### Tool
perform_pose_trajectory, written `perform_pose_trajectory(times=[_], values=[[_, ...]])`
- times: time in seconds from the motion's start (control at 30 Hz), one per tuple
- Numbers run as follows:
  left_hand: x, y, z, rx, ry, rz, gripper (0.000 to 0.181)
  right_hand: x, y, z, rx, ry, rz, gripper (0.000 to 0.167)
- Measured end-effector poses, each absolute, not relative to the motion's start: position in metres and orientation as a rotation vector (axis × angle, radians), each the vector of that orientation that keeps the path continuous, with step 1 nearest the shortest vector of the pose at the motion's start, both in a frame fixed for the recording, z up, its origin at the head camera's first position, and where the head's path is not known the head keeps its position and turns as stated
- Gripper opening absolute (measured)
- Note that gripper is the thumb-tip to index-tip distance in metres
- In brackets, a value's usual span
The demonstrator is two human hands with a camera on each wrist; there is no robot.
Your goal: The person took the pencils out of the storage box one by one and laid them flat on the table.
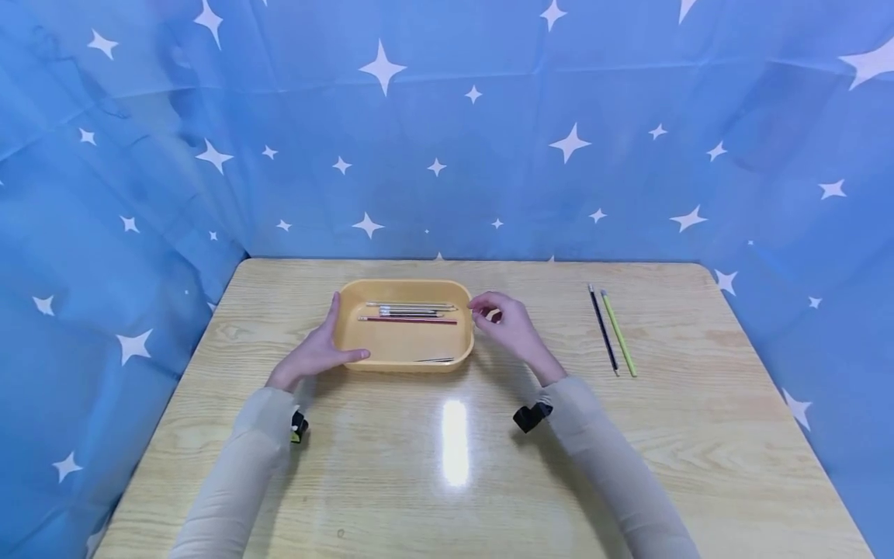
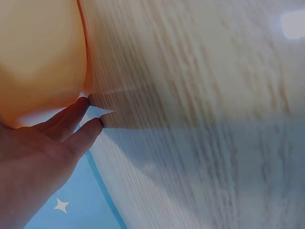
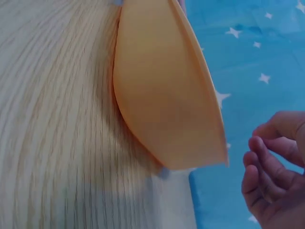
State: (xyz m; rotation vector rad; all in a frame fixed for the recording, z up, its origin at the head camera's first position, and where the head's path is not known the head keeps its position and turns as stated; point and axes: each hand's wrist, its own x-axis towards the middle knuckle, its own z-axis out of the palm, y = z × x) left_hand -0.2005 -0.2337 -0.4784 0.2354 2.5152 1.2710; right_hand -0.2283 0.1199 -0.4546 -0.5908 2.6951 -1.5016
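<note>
A shallow orange-yellow tray (image 1: 391,345) stands near the back of the table. My left hand (image 1: 317,349) spans its left end, thumb along the front rim. In the left wrist view its nearly straight fingers (image 2: 76,124) lie against the tray's outer wall (image 2: 43,52). My right hand (image 1: 508,322) is at the right end of the tray, thumb and forefinger tips together. The right wrist view shows that hand (image 3: 279,171) curled beside the tray's rim, with nothing visible between its fingertips. Inside the tray lie several pencils, including a dark red pencil (image 1: 408,321).
To the right on the wooden table (image 1: 391,466) lie a black pencil (image 1: 603,328) and a yellow-green pencil (image 1: 618,334), side by side. Thin dark slivers (image 1: 436,359) show by the tray's front wall. A blue star-patterned curtain (image 1: 489,140) hangs behind and beside the table.
</note>
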Motion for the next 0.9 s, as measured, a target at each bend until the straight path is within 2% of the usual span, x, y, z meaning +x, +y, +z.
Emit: perform_pose_trajectory(times=[0.3, 0.9], values=[[-0.201, -0.237, -0.477, 0.227, 2.507, 1.303, 0.125, -0.233, 0.096, -0.460, -0.745, 2.638, -1.561, 0.017], [-0.199, -0.231, -0.478, 0.180, 2.489, 1.312, 0.126, -0.236, 0.072, -0.464, -0.850, 2.587, -1.500, 0.016]])
